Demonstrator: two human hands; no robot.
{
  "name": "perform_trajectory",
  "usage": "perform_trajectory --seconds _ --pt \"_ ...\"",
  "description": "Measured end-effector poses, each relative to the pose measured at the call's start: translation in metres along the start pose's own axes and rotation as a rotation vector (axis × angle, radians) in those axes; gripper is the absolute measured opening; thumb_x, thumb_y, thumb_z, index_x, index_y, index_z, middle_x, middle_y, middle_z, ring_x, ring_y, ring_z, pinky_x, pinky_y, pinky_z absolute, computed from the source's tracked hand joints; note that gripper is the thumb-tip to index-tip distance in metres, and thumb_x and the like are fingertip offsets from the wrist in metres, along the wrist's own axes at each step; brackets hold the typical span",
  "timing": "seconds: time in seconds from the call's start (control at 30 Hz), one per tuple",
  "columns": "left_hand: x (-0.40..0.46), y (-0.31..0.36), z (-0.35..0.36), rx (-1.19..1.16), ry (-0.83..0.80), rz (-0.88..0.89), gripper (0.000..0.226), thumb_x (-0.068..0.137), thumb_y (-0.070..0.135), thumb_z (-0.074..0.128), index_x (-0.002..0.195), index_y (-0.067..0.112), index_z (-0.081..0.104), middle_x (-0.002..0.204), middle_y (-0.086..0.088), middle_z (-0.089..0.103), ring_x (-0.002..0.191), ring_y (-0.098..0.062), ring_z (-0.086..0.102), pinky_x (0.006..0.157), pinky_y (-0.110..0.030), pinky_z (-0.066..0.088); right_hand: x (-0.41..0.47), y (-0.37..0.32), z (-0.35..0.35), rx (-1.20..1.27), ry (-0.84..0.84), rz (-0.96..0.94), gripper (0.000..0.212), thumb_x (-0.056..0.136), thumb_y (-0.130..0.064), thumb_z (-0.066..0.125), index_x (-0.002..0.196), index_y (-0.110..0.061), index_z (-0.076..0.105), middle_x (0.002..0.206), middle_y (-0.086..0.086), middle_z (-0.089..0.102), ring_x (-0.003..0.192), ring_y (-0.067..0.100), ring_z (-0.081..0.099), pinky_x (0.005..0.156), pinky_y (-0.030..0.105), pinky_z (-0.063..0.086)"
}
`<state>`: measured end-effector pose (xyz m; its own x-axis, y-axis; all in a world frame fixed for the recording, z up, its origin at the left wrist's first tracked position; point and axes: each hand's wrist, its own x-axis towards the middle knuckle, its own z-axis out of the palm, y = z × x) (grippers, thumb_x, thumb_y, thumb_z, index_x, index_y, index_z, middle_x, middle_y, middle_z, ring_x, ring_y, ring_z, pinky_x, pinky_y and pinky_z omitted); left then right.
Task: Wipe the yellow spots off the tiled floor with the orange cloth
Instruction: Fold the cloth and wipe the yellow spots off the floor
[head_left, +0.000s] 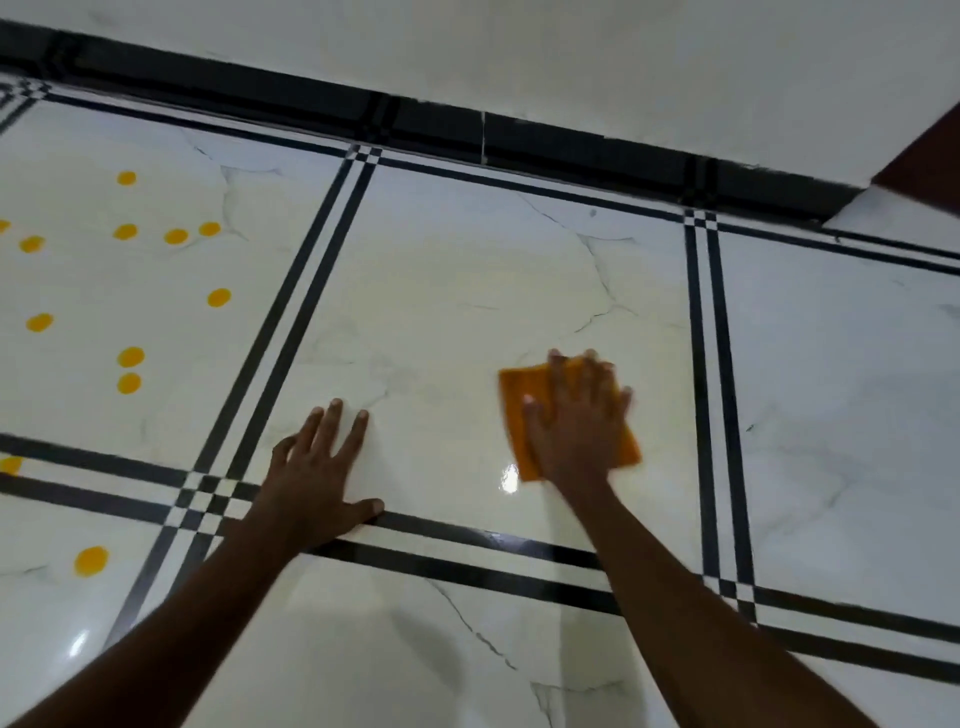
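Now the right hand (574, 421) lies flat on the orange cloth (524, 410), fingers straight and spread, pressing it onto the tiled floor (467, 291) rather than gripping it. The cloth sits on the middle white tile, toward that tile's right side, its corners poking out to the left of the hand and below the palm; its edges look a little blurred. Over on the other side, the left hand (317, 473) is planted palm-down on the same tile, fingers spread and straight, holding nothing, with the thumb lying along the black stripe (467, 530) at the tile's near edge. The two hands are well apart, bare tile between them, and a small bright glint (509, 478) shines on the glossy surface just below the cloth's left corner. The tile under both hands shows only grey veining. The yellow spots (130, 358) are all away to the left, scattered over the neighbouring tile beyond the double black lines (291, 332), with one more (91, 561) on the tile nearer the camera and another (10, 464) cut by the left edge of the picture. Along the top runs a dark skirting band (571, 140) under a pale wall (571, 52), and a dark brown corner (930, 161) shows at upper right.
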<state>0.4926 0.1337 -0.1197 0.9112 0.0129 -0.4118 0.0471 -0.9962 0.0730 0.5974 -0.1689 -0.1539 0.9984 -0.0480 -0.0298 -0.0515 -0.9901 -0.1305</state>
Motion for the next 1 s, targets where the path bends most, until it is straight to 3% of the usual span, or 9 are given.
perform_trajectory --seconds 0.07,0.13,0.3,0.47,0.57,0.67,0.77,0.9,1.0 --pt "0.002 0.016 0.002 -0.032 0.094 0.002 0.118 0.069 0.088 0.026 0.158 0.02 -0.01 0.164 -0.014 -0.017 0.153 -0.032 -0.008 0.121 -0.05 0.011 -0.028 0.035 -0.007 0.029 0.039 0.178 0.078 0.097 -0.069 0.021 0.164 -0.032 0.004 0.171 0.017 0.009 0.156 0.043 0.011 0.122 0.067 0.012" --pt "0.009 0.044 0.006 -0.06 0.138 0.059 0.114 0.073 0.086 0.028 0.158 0.02 -0.007 0.165 -0.014 -0.016 0.153 -0.032 -0.007 0.12 -0.051 0.01 -0.059 0.024 -0.005 0.034 0.037 0.245 0.081 0.096 -0.07 0.022 0.164 -0.03 0.001 0.17 0.02 0.005 0.156 0.044 0.007 0.123 0.066 0.01" --pt "0.027 0.083 0.013 0.01 0.12 0.114 0.112 0.076 0.082 0.03 0.158 0.016 -0.006 0.165 -0.013 -0.014 0.153 -0.031 -0.007 0.12 -0.052 0.009 0.004 -0.017 0.004 0.025 -0.022 -0.109 0.078 0.096 -0.066 0.03 0.163 -0.027 0.019 0.168 0.022 0.017 0.155 0.045 0.014 0.125 0.062 0.005" --pt "0.022 0.047 0.005 0.021 0.123 0.132 0.106 0.074 0.084 0.026 0.157 0.03 -0.012 0.166 -0.009 -0.015 0.154 -0.029 -0.006 0.12 -0.05 0.012 0.015 0.077 -0.007 0.038 0.097 0.224 0.077 0.099 -0.066 0.021 0.163 -0.025 0.014 0.167 0.022 0.018 0.153 0.047 0.017 0.122 0.065 0.016" --pt "0.016 0.043 0.004 -0.028 0.114 0.098 0.106 0.075 0.083 0.031 0.158 0.029 -0.008 0.166 -0.01 -0.013 0.154 -0.03 -0.004 0.12 -0.051 0.012 -0.053 0.055 -0.009 0.097 0.106 0.383 0.081 0.097 -0.064 0.027 0.164 -0.023 0.008 0.169 0.024 0.009 0.154 0.048 0.009 0.124 0.064 0.009" --pt "0.012 0.035 0.003 -0.053 0.107 0.009 0.107 0.08 0.08 0.038 0.158 0.023 -0.009 0.165 -0.01 -0.016 0.154 -0.029 -0.008 0.121 -0.049 0.01 -0.067 -0.044 0.004 0.099 0.058 0.145 0.084 0.094 -0.063 0.032 0.164 -0.021 0.013 0.168 0.026 0.009 0.155 0.048 0.007 0.126 0.059 0.003" --pt "0.011 -0.002 0.002 -0.07 0.172 -0.089 0.105 0.075 0.083 0.017 0.158 0.023 -0.006 0.166 -0.008 -0.011 0.154 -0.027 -0.008 0.121 -0.049 0.011 -0.007 -0.138 0.008 0.106 -0.046 -0.182 0.084 0.092 -0.065 0.031 0.163 -0.021 0.019 0.168 0.026 0.012 0.155 0.047 0.009 0.126 0.059 0.003" --pt "-0.013 -0.057 0.0 -0.082 0.163 -0.182 0.109 0.069 0.083 0.014 0.159 0.022 -0.003 0.167 -0.009 -0.006 0.154 -0.027 -0.003 0.121 -0.046 0.011 0.049 -0.158 0.013 0.047 -0.051 -0.221 0.081 0.094 -0.064 0.028 0.162 -0.021 0.024 0.167 0.026 0.017 0.153 0.047 0.015 0.124 0.061 0.01" --pt "-0.033 -0.064 0.006 -0.13 0.135 -0.213 0.11 0.07 0.081 0.019 0.159 0.019 -0.002 0.167 -0.009 -0.006 0.154 -0.026 -0.003 0.122 -0.045 0.011 -0.014 -0.162 0.007 0.093 -0.004 -0.145 0.08 0.096 -0.061 0.031 0.163 -0.018 0.02 0.166 0.029 0.016 0.153 0.048 0.013 0.125 0.061 0.009"
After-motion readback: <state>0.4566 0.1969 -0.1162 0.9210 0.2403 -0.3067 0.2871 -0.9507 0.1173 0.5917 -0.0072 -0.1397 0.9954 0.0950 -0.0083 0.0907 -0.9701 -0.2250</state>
